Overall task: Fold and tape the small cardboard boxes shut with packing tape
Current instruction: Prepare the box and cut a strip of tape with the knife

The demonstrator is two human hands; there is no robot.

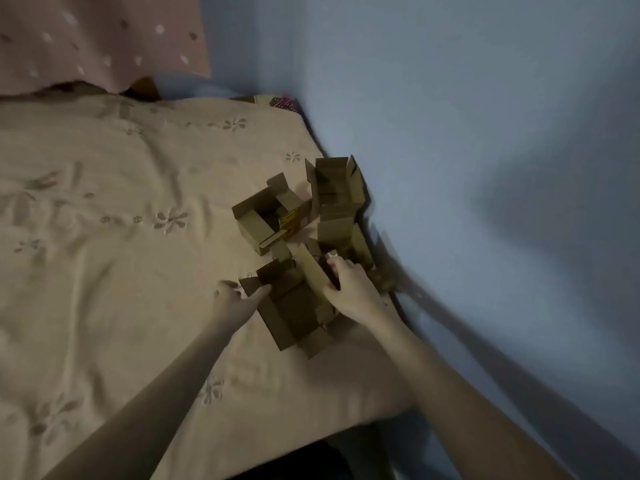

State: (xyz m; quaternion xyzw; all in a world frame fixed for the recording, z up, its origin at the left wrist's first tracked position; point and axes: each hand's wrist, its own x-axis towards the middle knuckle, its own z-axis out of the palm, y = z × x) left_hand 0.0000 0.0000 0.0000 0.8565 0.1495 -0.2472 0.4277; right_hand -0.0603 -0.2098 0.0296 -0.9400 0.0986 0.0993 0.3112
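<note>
Several small brown cardboard boxes stand open on a beige bedspread point(121, 237) near a blue wall. The nearest box point(294, 310) lies with its flaps spread. My left hand point(235, 297) holds its left flap between thumb and fingers. My right hand point(349, 289) grips the tall right flap, fingers curled over its far edge. Behind it stand a second open box point(265, 218) with a yellow label on one flap and a third open box point(334, 183) by the wall. The picture is dim and a little blurred. No tape roll shows.
The blue wall point(467, 150) runs close along the right of the boxes. A pink dotted cloth point(97, 39) hangs at the far left corner. The bedspread stretches wide to the left. A dark gap point(311, 459) opens below the bed's near edge.
</note>
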